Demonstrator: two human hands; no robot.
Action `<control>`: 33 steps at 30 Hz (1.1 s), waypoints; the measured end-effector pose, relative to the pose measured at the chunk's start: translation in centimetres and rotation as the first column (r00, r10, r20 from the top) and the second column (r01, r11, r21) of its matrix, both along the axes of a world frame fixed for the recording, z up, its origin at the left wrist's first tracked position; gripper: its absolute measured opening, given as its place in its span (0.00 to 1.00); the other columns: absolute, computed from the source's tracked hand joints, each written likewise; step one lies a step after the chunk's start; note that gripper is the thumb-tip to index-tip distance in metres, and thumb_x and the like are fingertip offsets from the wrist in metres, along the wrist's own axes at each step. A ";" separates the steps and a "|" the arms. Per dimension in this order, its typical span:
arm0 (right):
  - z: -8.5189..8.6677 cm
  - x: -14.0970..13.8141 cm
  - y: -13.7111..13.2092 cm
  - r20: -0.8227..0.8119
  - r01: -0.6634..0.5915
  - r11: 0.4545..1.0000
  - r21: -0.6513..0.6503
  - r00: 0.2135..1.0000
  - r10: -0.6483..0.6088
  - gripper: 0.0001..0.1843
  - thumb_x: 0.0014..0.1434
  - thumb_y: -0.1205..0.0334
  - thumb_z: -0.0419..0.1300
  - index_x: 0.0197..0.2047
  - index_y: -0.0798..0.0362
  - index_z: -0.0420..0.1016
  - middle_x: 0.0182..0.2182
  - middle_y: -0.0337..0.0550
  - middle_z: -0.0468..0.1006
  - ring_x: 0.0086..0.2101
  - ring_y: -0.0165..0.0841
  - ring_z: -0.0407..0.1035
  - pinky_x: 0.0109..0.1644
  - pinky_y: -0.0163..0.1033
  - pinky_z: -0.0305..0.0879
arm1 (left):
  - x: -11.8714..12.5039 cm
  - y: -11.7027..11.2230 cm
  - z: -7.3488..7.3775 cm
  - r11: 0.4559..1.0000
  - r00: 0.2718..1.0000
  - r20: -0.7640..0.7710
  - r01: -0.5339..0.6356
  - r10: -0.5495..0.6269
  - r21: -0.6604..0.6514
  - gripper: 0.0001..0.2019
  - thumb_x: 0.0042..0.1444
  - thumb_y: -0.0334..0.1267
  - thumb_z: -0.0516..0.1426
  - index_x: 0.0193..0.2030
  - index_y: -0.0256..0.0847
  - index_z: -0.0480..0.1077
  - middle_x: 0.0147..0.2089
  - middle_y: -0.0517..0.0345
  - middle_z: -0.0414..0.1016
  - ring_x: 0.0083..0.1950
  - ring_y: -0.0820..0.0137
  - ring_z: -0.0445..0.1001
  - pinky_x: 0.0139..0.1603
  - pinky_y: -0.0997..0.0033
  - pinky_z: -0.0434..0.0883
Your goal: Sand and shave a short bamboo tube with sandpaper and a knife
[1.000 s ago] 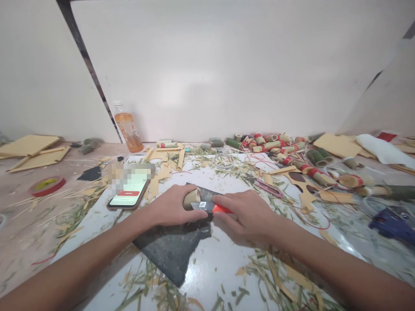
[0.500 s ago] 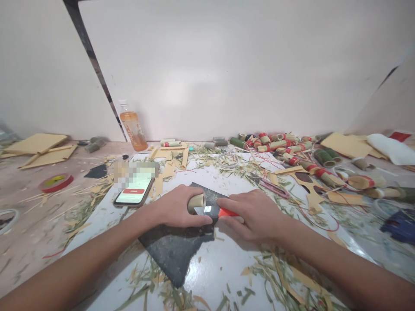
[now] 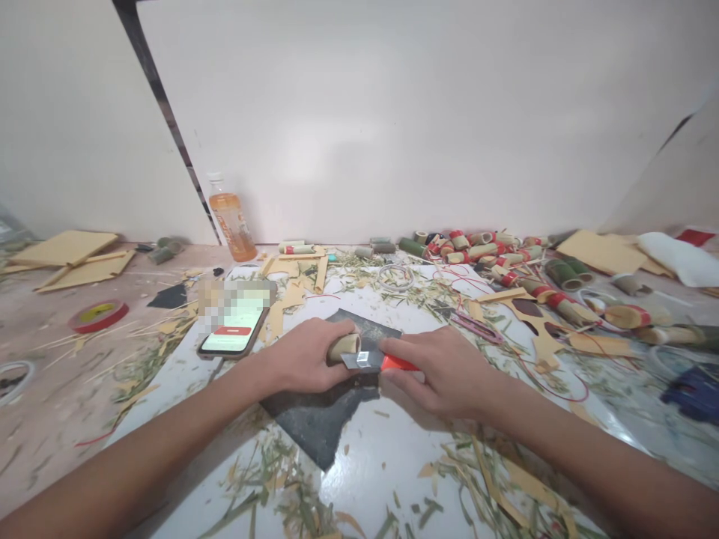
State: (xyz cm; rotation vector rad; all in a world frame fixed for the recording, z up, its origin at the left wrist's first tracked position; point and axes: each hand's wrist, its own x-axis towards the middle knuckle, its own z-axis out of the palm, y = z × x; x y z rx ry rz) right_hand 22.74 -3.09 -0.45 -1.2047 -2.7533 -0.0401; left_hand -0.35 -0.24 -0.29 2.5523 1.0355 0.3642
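Observation:
My left hand [image 3: 303, 358] is wrapped round a short bamboo tube [image 3: 344, 346], pressing it down on a dark cutting mat [image 3: 329, 415]. My right hand [image 3: 441, 370] grips a red-handled utility knife [image 3: 387, 362]. Its metal blade end rests against the lower side of the tube, just right of my left fingers. Both hands meet over the upper part of the mat, in the middle of a white board [image 3: 371, 464].
A phone [image 3: 233, 333] with a lit screen lies left of my hands. Behind it stands an orange drink bottle [image 3: 229, 223]. Many bamboo pieces with red tape [image 3: 505, 262] lie at the right. A red tape roll [image 3: 96, 315] and cardboard sheets [image 3: 67, 254] are at the left. Shavings cover the board.
The dark mat has shifted up and away under my hands, so less of it shows toward me. The tube has turned a little in my left hand. The knife stays against it.

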 end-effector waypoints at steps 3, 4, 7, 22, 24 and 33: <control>0.0 -0.1 -0.1 -0.016 -0.012 1.000 -0.005 1.000 0.012 0.15 0.64 0.53 0.46 0.35 0.51 0.68 0.23 0.39 0.74 0.23 0.32 0.65 0.27 0.36 0.41 | 0.0 0.0 -0.4 0.996 0.998 -0.053 -0.027 0.031 0.080 0.23 0.50 0.62 0.56 0.32 0.42 0.64 0.28 0.60 0.71 0.29 0.67 0.67 0.28 0.70 0.57; 0.0 -0.2 -0.1 -0.023 -0.017 1.000 -0.007 1.000 0.017 0.14 0.64 0.54 0.46 0.34 0.51 0.68 0.23 0.39 0.73 0.23 0.32 0.64 0.27 0.36 0.41 | 0.0 0.0 -0.5 0.994 0.997 -0.064 -0.036 0.043 0.101 0.25 0.49 0.65 0.55 0.31 0.41 0.64 0.27 0.60 0.70 0.28 0.67 0.67 0.28 0.70 0.56; 0.1 -0.3 -0.2 -0.039 -0.029 0.999 -0.028 0.999 0.028 0.13 0.63 0.55 0.47 0.32 0.51 0.66 0.21 0.38 0.72 0.22 0.31 0.63 0.26 0.36 0.41 | 0.0 0.0 -0.5 0.988 0.994 -0.082 -0.057 0.069 0.145 0.27 0.50 0.67 0.52 0.29 0.41 0.64 0.25 0.59 0.69 0.26 0.68 0.66 0.27 0.69 0.55; 0.6 -0.3 -0.5 -0.031 -0.079 0.992 -0.102 0.997 0.076 0.15 0.66 0.54 0.46 0.31 0.50 0.64 0.19 0.35 0.69 0.20 0.29 0.61 0.25 0.36 0.40 | 0.0 -0.3 -0.8 0.941 0.973 -0.203 -0.038 0.112 0.337 0.29 0.52 0.68 0.47 0.25 0.42 0.67 0.18 0.57 0.67 0.22 0.66 0.66 0.25 0.67 0.49; 0.4 -0.2 -0.3 -0.040 -0.070 0.993 -0.090 0.997 0.067 0.16 0.67 0.52 0.45 0.31 0.50 0.65 0.19 0.35 0.69 0.20 0.30 0.61 0.25 0.36 0.41 | 0.0 -0.2 -0.7 0.934 0.968 -0.215 -0.045 0.128 0.353 0.30 0.53 0.68 0.46 0.25 0.42 0.67 0.18 0.57 0.66 0.22 0.66 0.66 0.25 0.67 0.49; -0.6 -0.1 1.0 -0.071 0.010 0.999 -0.044 0.997 -0.013 0.19 0.67 0.49 0.44 0.33 0.51 0.67 0.22 0.38 0.74 0.22 0.31 0.63 0.26 0.36 0.42 | 0.6 0.2 -0.6 0.916 0.951 -0.171 -0.185 0.258 0.355 0.30 0.52 0.69 0.46 0.22 0.42 0.65 0.20 0.56 0.68 0.24 0.64 0.67 0.26 0.68 0.49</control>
